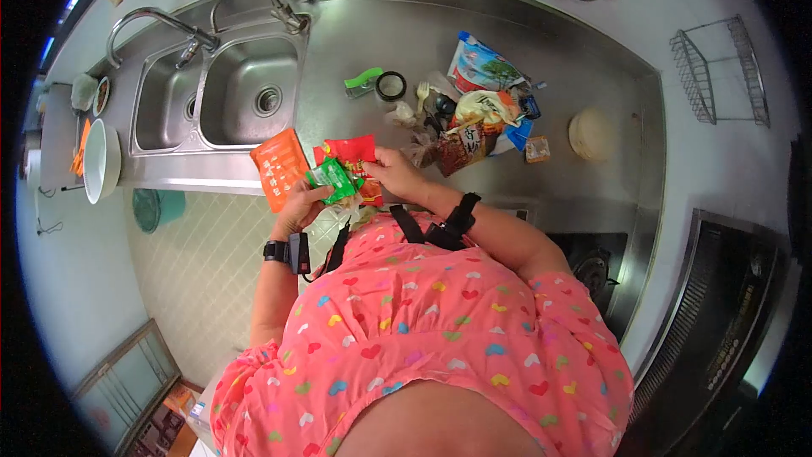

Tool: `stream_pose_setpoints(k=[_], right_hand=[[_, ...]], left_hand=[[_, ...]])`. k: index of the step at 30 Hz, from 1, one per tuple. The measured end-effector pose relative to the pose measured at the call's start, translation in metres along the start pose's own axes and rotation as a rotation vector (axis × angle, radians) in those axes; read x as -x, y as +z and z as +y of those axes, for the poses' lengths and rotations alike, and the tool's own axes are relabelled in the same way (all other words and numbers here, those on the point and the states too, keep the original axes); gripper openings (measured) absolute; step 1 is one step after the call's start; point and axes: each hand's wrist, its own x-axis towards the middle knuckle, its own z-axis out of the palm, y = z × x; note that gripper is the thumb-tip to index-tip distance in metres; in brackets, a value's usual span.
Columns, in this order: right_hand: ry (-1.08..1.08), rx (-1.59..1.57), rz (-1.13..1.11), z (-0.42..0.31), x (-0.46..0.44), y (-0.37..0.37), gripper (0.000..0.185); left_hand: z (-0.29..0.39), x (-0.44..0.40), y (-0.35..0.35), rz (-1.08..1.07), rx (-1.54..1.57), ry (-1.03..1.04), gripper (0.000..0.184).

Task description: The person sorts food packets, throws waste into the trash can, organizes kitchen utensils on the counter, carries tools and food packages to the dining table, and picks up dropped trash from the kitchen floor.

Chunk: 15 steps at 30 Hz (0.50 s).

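My left hand (302, 203) grips a green packet (331, 181) and an orange packet (282, 167), which fans out to the left. Fingers of my right hand (396, 173) are closed on a red packet (355, 151) that lies against the green one. Both hands are close together in front of my body, at the counter's front edge. Clear crinkled plastic hangs below the packets. Right of my hands, a pile on the steel counter (355, 34) includes a brown food bag (463, 145) and a blue-and-white bag (484, 66).
A double sink (254, 93) with taps is at the left. A green-topped item (364, 82), a black ring (391, 85), a small square pack (537, 149) and round pale discs (589, 135) lie on the counter. A white bowl (101, 161) stands far left, a stove (596, 267) at right.
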Motion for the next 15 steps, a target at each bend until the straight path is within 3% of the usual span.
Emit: stream_pose_setpoints(k=[3,5,7,9,12,15], right_hand=[[-0.016,0.265,-0.035,-0.023,0.014,-0.015,0.030],[-0.265,0.825,0.098,-0.061,0.036,-0.037,0.034],[-0.418,1.099,0.246,-0.075,0.042,-0.066,0.039],[-0.493,1.462,0.400,-0.077,0.048,-0.091,0.030],[-0.376,1.641,0.325,-0.056,0.059,-0.128,0.021],[-0.311,1.583,0.243,-0.057,0.082,-0.134,0.015]], left_hand=[[-0.006,-0.004,0.001,0.035,0.002,0.020,0.031],[-0.009,-0.005,-0.005,0.040,0.026,0.043,0.029],[-0.005,-0.002,-0.002,0.085,0.046,0.069,0.028],[-0.006,-0.001,-0.003,0.135,0.069,0.096,0.027],[-0.010,-0.002,-0.020,0.169,0.061,0.098,0.028],[-0.011,-0.002,-0.022,0.169,0.052,0.097,0.028]])
